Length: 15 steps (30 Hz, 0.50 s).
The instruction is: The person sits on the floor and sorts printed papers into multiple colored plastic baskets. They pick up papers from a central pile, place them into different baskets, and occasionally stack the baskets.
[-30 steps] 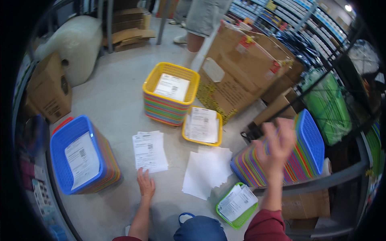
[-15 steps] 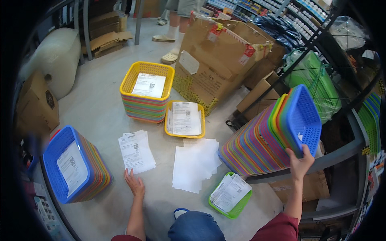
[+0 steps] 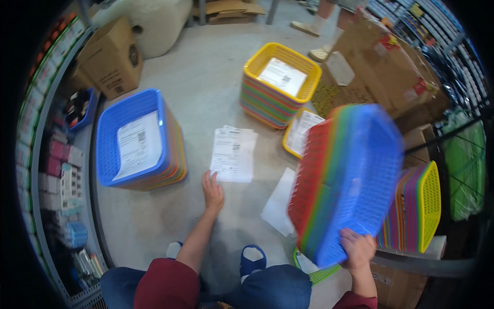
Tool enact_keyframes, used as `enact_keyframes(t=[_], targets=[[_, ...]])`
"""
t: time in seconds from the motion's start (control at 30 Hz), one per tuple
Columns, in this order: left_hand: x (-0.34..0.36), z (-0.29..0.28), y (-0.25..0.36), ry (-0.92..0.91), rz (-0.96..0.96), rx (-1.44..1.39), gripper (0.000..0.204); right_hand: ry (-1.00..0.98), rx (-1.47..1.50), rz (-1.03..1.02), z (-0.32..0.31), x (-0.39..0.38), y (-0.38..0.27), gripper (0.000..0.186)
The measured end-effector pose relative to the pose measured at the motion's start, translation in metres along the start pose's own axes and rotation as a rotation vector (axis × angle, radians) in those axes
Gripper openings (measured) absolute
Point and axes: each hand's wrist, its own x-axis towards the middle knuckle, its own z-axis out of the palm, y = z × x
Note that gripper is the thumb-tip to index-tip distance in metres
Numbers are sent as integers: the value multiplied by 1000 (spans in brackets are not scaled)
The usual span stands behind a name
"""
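Note:
My right hand [image 3: 358, 251] grips the rim of a stack of plastic baskets [image 3: 378, 170], blue in front with green, orange and red behind. This stack is tilted on its side and a bit blurred, held apart from a longer row of nested baskets [image 3: 431, 206] with a yellow one at its end. My left hand [image 3: 212, 193] reaches down with fingers spread at the lower edge of a pile of printed sheets [image 3: 232, 157] on the floor. White sheets [image 3: 278, 206] and a green basket [image 3: 325, 274] are partly covered by the held stack.
To the left stands a blue-topped basket stack [image 3: 172, 136] with a printed sheet inside. Farther off are a yellow-topped stack [image 3: 267, 98], a low yellow basket [image 3: 289, 147] and a large cardboard box [image 3: 375, 67]. Shelving [image 3: 38, 129] lines the left side; another person's feet [image 3: 314, 31] show behind.
My right hand has pulled several baskets off the long row and swung them leftward, uncovering a yellow one. My left hand stays by the printed sheets. The view has turned left.

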Motion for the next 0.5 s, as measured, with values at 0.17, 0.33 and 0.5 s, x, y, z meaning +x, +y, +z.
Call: enact_keyframes(t=[0.17, 0.33, 0.5], targets=[[8, -8, -8, 61, 2, -95, 53, -173, 377, 108, 126, -26, -27, 28], [45, -36, -13, -155, -117, -308, 61, -335, 244, 96, 184, -65, -58, 41], [89, -53, -10, -383, 8, -339, 62, -107, 648, 351, 201, -5, -105, 56]])
